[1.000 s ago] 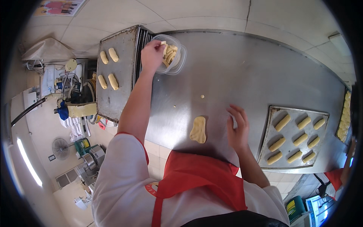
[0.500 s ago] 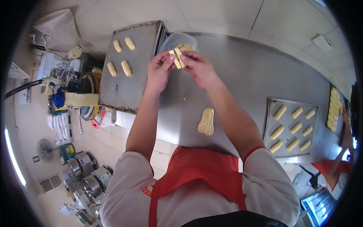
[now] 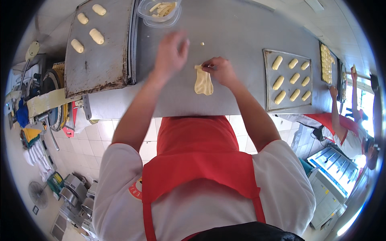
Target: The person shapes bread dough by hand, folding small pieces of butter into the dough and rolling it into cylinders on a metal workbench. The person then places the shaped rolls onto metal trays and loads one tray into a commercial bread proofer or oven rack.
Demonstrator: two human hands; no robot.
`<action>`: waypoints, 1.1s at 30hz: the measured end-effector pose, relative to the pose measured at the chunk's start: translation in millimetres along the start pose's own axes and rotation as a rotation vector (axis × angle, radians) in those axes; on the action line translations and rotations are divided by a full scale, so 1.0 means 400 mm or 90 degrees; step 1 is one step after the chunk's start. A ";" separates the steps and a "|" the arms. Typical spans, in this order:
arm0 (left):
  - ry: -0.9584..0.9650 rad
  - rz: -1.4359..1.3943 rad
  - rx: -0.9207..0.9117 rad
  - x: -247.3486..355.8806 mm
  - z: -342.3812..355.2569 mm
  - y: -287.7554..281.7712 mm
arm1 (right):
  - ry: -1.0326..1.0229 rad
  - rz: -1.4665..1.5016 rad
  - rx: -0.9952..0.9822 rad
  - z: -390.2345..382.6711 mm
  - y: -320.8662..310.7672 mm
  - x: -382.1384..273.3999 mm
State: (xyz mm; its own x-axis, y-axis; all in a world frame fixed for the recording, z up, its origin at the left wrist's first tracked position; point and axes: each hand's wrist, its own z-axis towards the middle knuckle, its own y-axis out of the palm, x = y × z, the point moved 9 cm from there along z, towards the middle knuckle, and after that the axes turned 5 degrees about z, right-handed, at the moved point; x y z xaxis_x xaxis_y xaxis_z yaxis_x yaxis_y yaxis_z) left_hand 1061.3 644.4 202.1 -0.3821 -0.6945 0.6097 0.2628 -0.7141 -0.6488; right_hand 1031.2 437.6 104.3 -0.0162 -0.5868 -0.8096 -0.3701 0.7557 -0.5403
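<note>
My right hand pinches at the top end of a flattened, wavy piece of pale dough lying on the steel table, where a short pale strip shows under the fingertips. My left hand is raised up and left of the dough, blurred, with whether it holds anything unclear. A clear plastic tub of cut pale strips stands at the back left, and a small dough scrap lies behind the flattened piece.
Stacked worn trays at left bear several dough rolls. A tray of several rolls sits at right, beside a fuller tray. A co-worker works at the far right. Machinery stands left of the table.
Both hands have come away from the tub, where they held pale strips. My right hand has moved down to the flattened dough; my left hand has drawn back toward it, now blurred.
</note>
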 end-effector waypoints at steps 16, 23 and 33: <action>0.066 0.180 -0.152 0.023 -0.273 0.243 | -0.249 -0.267 0.256 -0.099 0.034 0.066; 0.058 0.196 -0.400 0.048 -0.309 0.263 | -0.168 -0.193 0.142 -0.166 0.019 0.051; 0.092 0.239 -0.263 0.010 -0.324 0.244 | -0.205 -0.211 0.173 -0.167 0.044 0.024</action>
State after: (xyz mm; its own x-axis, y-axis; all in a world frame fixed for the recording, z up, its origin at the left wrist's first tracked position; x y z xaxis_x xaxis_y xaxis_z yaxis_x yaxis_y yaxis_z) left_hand 970.6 583.3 82.3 -0.4544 -0.8537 0.2542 0.0471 -0.3080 -0.9502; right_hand 962.3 425.8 102.3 0.3619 -0.7205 -0.5915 -0.0520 0.6179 -0.7845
